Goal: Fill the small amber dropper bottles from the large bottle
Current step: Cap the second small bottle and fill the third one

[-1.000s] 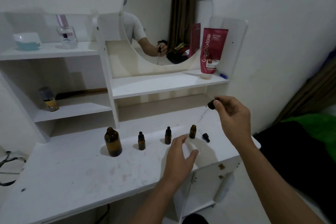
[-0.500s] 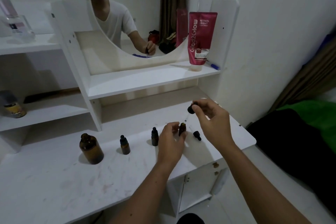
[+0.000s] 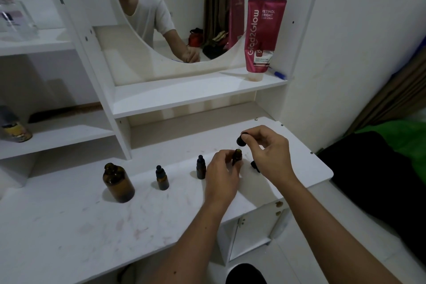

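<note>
The left hand (image 3: 221,174) grips the open small bottle (image 3: 237,156), fingers curled round its lower body, near the right end of the bench (image 3: 69,233). The right hand (image 3: 268,150) pinches the black bulb of a dropper (image 3: 241,140) between thumb and fingertips, just above and to the right of that bottle's mouth.

The step in hand looks like emptying the dropper into this bottle, or seating it there. To do it well, I would keep the bottle pressed flat on the bench, line the dropper straight above the narrow mouth before lowering, and squeeze the bulb only once the tip is inside the neck. The bottle is light and narrow-based, so a sideways nudge could tip it.

Two more small bottles stand to the left with their droppers on: one (image 3: 201,167) just beside the left hand, one (image 3: 162,178) further along. The large bottle (image 3: 118,182) stands uncapped beyond them, towards the bench's left half, well apart from the hands.

The dropper's glass tube cannot be made out against the hand and bottle, so whether its tip is already in the neck is unclear. A small dark piece (image 3: 254,165), perhaps a loose cap, is half hidden behind the right wrist. The liquid level in every bottle is unreadable through the dark glass.
</note>
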`<state>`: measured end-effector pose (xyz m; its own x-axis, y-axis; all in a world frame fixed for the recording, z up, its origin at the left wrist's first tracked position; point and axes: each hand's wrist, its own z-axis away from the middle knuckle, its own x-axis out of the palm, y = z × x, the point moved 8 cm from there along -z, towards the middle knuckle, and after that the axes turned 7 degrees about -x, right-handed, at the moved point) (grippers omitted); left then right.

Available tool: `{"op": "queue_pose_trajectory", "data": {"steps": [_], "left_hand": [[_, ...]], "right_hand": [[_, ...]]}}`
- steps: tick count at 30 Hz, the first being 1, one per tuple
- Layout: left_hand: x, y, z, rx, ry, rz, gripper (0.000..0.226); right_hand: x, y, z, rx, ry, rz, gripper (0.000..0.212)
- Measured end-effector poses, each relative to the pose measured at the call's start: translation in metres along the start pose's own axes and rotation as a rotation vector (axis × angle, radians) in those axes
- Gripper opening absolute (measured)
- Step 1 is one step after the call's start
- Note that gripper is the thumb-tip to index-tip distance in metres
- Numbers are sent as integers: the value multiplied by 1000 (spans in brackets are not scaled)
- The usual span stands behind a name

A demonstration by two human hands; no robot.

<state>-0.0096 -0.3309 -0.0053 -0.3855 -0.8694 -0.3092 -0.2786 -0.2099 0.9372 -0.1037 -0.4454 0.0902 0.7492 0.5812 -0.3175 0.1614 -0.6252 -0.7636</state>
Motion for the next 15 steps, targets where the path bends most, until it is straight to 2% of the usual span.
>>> {"op": "queue_pose_trajectory", "data": {"steps": [5, 15], "left_hand": [[1, 1, -1, 11, -4, -26, 19], [3, -3, -3, -8, -11, -21, 19]], "right_hand": [[8, -5, -4, -21, -53, 35, 12], [9, -1, -4, 66, -33, 29, 17]]}}
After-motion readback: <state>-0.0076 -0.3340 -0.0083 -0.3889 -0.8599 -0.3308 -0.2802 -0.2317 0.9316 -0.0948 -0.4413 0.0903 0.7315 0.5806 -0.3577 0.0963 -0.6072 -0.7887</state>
